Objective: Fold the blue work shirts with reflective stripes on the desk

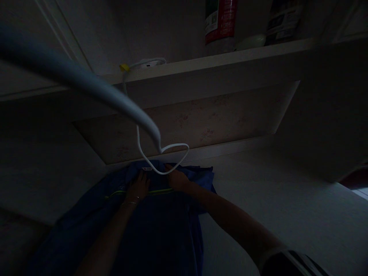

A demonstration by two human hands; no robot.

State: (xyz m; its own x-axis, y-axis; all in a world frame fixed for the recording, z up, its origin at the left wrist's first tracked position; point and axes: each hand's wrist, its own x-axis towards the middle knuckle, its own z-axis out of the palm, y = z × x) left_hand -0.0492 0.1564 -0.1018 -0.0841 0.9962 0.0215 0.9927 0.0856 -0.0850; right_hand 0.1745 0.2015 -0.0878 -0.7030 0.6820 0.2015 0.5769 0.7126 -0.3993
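Observation:
A dark blue garment (161,234) with a thin yellow-green stripe lies spread on a pale surface (273,207) in dim light. My left hand (138,188) rests flat on it near the collar, fingers stretched toward a small label. My right hand (176,179) presses on the cloth just to the right, fingers curled at the collar edge; whether it pinches the cloth is hard to tell. A bracelet sits on my left wrist.
A white cable (161,161) hangs from a shelf (218,63) and loops just above the hands. On the shelf stand a red-and-white bottle (220,23) and a dark box (283,19). A blurred pale cord (71,76) crosses the upper left.

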